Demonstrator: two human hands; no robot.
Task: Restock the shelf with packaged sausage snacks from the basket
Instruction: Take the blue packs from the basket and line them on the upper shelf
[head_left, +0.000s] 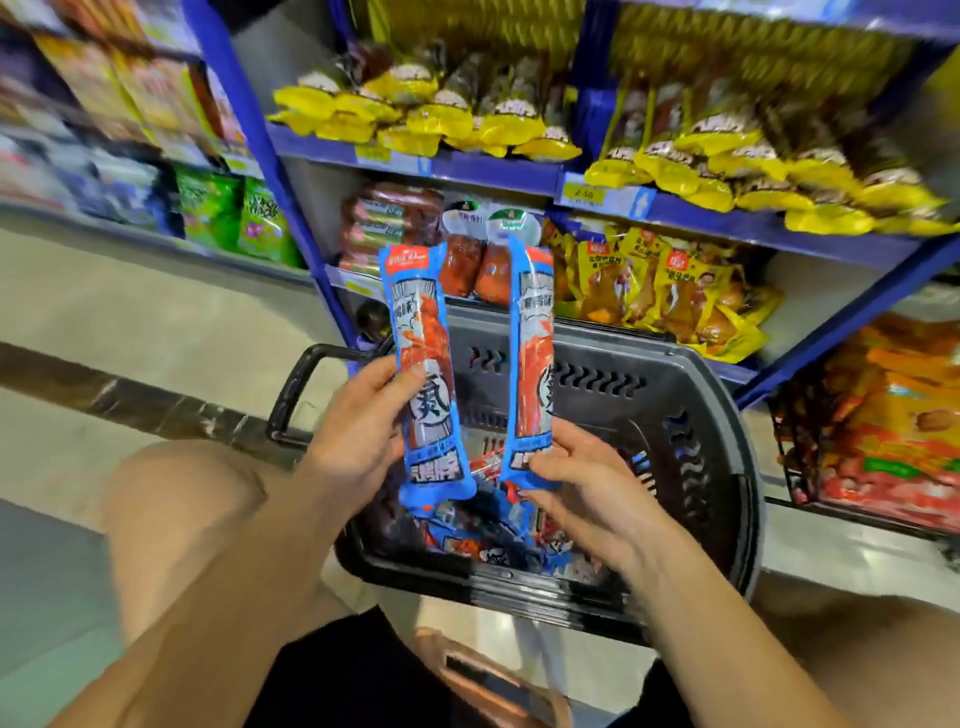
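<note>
A person crouched before a blue shelf (498, 169) holds two long blue-and-orange sausage packs upright over a black basket (691, 441). The left hand (358, 431) grips the left pack (426, 374) at mid-length, thumb across its front; the right hand (576, 478) pinches the right pack (530, 358) by its bottom edge. Both packs point up toward the shelf. More packs (493, 535) lie in the basket.

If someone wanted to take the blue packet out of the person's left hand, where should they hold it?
Probably by its free upper half, coming from above or the shelf side. The left packet stands upright; the left hand pinches its lower middle, thumb across the front, so the flat, narrow top is bare. The right hand holds a second packet close beside it, so avoid reaching in from that side.
</note>
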